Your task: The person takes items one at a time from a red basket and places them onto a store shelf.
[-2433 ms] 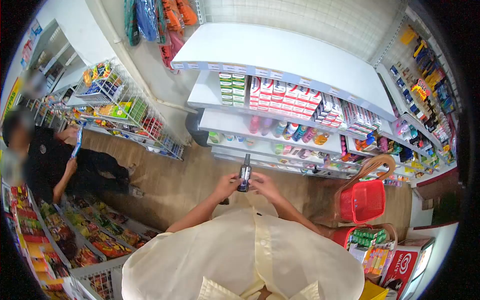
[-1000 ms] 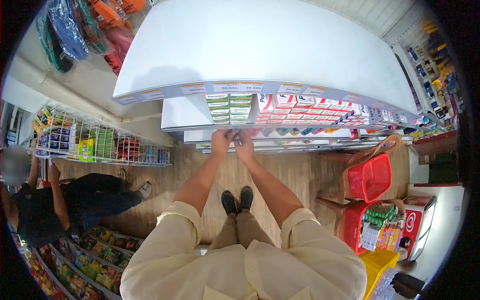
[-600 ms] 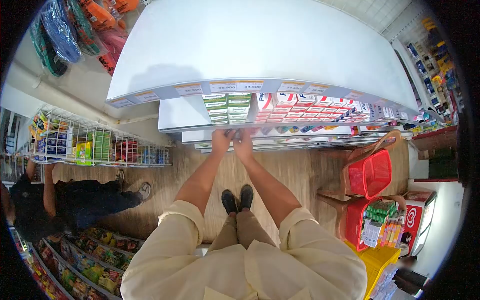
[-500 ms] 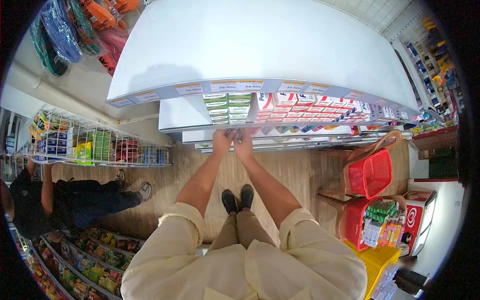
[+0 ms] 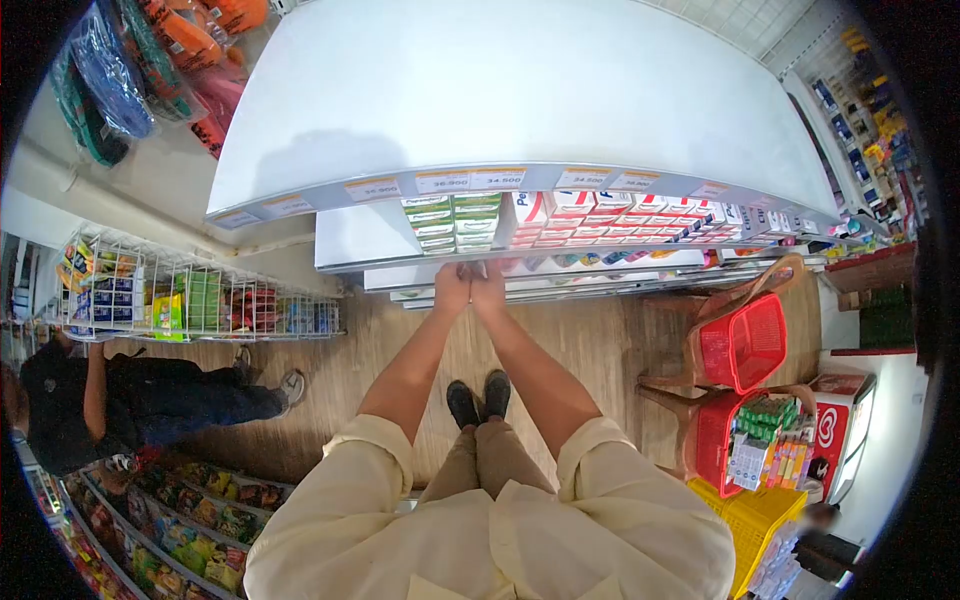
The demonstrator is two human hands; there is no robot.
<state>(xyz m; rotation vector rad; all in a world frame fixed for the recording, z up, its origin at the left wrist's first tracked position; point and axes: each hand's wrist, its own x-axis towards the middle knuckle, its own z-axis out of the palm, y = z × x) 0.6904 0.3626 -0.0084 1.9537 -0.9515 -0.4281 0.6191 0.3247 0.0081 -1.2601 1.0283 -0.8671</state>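
Note:
My left hand (image 5: 453,285) and my right hand (image 5: 487,285) are close together in front of a lower shelf edge (image 5: 420,258). The fingers of both are bent and closed. Something small and dark shows between them, too small to name. Just beyond my hands, green-and-white boxes (image 5: 450,222) stand stacked on the shelf. Right of these are several stacks of red-and-white boxes (image 5: 590,212). A wide white top shelf (image 5: 520,90) with price labels (image 5: 498,180) along its front edge overhangs them.
On the left, a wire rack (image 5: 200,295) holds packets, and a person in dark clothes (image 5: 150,395) is beside it. To the right, a red basket (image 5: 745,345) rests on a brown chair (image 5: 695,340), above a filled red basket (image 5: 712,445) and a yellow crate (image 5: 765,520).
My hands have drawn slightly closer together, and the left has shifted a little to the right. The view has tilted slightly; the boxes look unchanged.

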